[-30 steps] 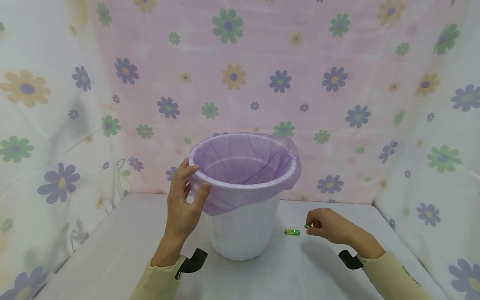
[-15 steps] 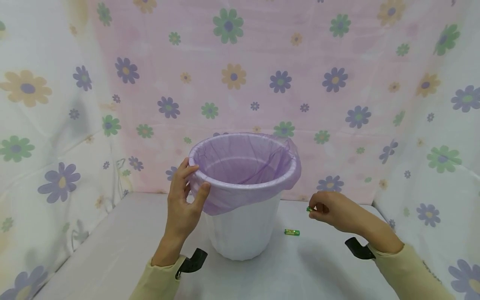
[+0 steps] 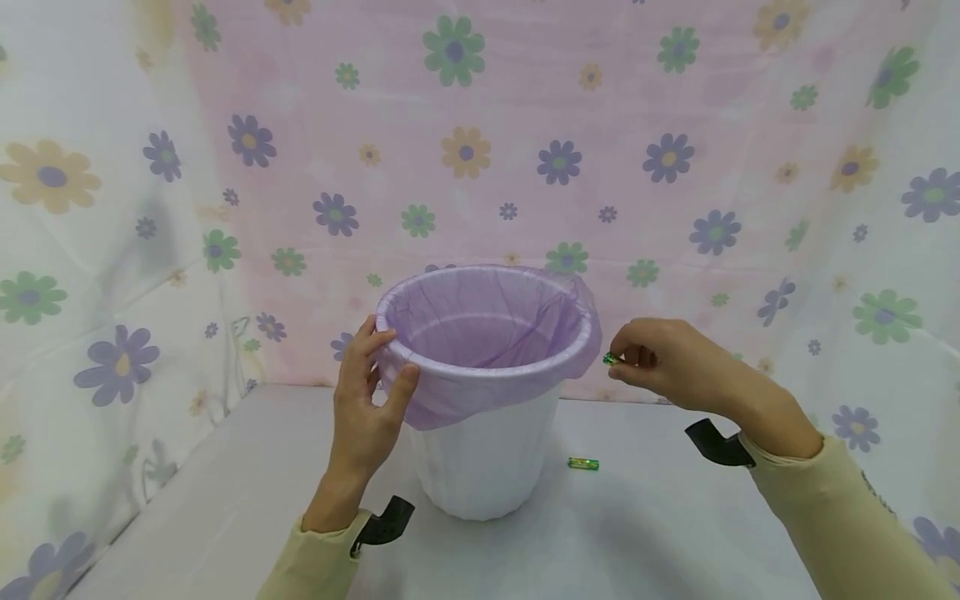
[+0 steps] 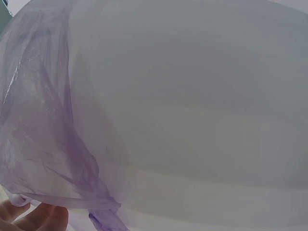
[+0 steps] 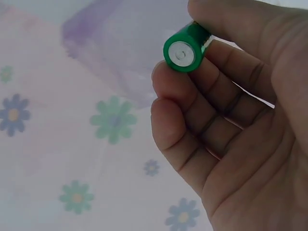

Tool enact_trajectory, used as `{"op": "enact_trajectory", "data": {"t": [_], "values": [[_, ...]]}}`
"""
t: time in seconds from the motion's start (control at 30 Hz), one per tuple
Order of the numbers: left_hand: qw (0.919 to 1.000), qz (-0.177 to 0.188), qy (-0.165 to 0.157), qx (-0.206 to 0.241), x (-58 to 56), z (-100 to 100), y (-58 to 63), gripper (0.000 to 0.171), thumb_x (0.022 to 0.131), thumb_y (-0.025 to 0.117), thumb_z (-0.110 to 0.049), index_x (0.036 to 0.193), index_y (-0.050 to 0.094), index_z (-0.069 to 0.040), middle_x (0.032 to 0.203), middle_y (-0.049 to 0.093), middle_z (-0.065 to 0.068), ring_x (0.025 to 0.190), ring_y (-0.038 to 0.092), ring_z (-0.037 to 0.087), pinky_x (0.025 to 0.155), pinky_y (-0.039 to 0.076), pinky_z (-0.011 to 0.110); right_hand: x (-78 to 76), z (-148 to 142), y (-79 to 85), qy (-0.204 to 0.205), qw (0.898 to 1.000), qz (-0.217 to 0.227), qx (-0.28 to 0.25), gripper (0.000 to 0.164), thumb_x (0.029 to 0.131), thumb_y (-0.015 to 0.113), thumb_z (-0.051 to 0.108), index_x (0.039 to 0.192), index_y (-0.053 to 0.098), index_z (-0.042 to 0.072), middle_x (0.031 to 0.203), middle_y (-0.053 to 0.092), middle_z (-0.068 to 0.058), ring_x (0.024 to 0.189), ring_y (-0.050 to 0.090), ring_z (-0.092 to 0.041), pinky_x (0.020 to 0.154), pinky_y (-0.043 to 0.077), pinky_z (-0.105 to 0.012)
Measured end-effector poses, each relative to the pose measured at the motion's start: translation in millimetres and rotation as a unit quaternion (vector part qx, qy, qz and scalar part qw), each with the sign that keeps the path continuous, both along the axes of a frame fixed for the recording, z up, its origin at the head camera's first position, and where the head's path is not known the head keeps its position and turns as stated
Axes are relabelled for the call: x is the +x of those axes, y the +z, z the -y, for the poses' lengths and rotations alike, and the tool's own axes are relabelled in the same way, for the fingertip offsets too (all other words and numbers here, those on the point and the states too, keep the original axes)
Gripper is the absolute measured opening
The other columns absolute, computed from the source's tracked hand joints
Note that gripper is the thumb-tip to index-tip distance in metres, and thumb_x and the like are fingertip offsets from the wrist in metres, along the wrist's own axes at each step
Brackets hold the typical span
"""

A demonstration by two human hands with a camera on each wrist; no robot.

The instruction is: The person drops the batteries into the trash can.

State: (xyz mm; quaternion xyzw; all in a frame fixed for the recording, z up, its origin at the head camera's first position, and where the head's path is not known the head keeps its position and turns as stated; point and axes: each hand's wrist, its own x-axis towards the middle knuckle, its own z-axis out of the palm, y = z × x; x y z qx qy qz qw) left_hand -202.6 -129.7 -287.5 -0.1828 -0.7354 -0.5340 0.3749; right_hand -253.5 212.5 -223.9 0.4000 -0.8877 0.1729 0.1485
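A white trash can [image 3: 480, 467] stands upright on the table, lined with a translucent purple garbage bag [image 3: 450, 400] folded over its rim. My left hand [image 3: 367, 417] holds the can's left side at the lined rim, thumb on the front. In the left wrist view, fingertips [image 4: 53, 219] show at the bag's edge. Raised just right of the rim, my right hand [image 3: 667, 362] pinches a green battery [image 5: 185, 50] between thumb and fingers, its flat silver end showing in the right wrist view. A second green battery [image 3: 583, 463] lies on the table right of the can.
The table [image 3: 300, 467] has a white cover. Behind it hangs a pink flowered curtain [image 3: 480, 233], with pale flowered sheets on both sides. A black wrist mount [image 3: 720, 443] sits on each sleeve.
My right hand has lifted the battery off the table, up to about the height of the can's rim. The left hand, the can and the other battery have stayed in place.
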Motion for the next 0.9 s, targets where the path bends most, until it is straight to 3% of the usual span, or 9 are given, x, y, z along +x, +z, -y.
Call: {"op": "enact_trajectory", "data": {"t": [0.37,0.6,0.9], "values": [[1.0,-0.007,-0.002,-0.001,-1.0,1.4,-1.1,0.043,0.083,0.061,-0.004,0.123,0.045,-0.004,0.142,0.028,0.013,0.122,0.038,0.024,0.095,0.036,0.049,-4.6,27.9,44.3,0.056,0.995,-0.082,-0.017,0.015,0.079,0.069,0.015,0.091,0.061,0.015,0.074,0.055,0.012,0.065,0.05,-0.003,0.058,0.045,-0.02],[1.0,-0.006,0.001,0.001,-0.5,1.6,-1.5,0.042,0.083,0.061,-0.004,0.122,0.046,-0.004,0.142,0.028,0.014,0.122,0.038,0.025,0.096,0.036,0.047,-11.6,57.9,56.9,0.056,0.998,-0.023,-0.014,0.01,0.081,0.067,0.02,0.088,0.06,0.016,0.072,0.056,0.009,0.063,0.052,-0.006,0.059,0.046,-0.023],[1.0,-0.009,-0.002,-0.002,-1.0,1.9,-1.4,0.043,0.083,0.061,-0.005,0.123,0.046,-0.006,0.142,0.028,0.013,0.123,0.038,0.022,0.096,0.036,0.047,-31.9,89.8,50.9,0.063,0.997,0.037,-0.007,0.009,0.081,0.067,0.021,0.085,0.06,0.017,0.072,0.057,0.004,0.065,0.052,-0.01,0.06,0.046,-0.026]]}}
